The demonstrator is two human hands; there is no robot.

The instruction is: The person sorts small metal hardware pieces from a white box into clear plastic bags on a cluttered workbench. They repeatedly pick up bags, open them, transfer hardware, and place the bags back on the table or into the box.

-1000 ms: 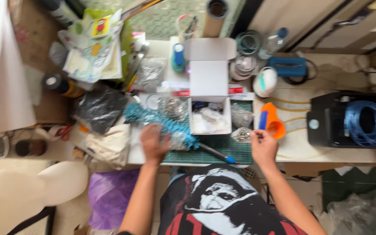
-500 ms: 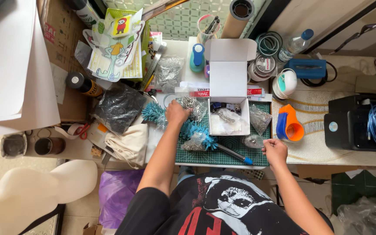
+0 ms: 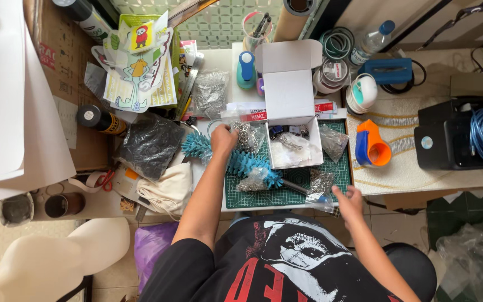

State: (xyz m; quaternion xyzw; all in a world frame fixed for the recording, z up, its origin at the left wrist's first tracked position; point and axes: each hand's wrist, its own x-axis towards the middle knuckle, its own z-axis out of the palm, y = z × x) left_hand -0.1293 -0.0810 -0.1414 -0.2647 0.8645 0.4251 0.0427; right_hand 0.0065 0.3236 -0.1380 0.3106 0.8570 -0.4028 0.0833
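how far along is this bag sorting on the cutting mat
Done: the white box stands open with small parts and a bag inside. In hand: the left hand reaches a clear bag of metal rings; the right hand is at another small bag by the green mat edge. Left: several bags lie outside the box.

Crowded pale table (image 3: 420,179) carrying 1 green cutting mat (image 3: 286,193) with an open white box (image 3: 290,120) and clear bags, an orange tape dispenser (image 3: 373,146), a black device (image 3: 448,140), rolls of tape (image 3: 331,72), and a teal fuzzy strip (image 3: 241,159).
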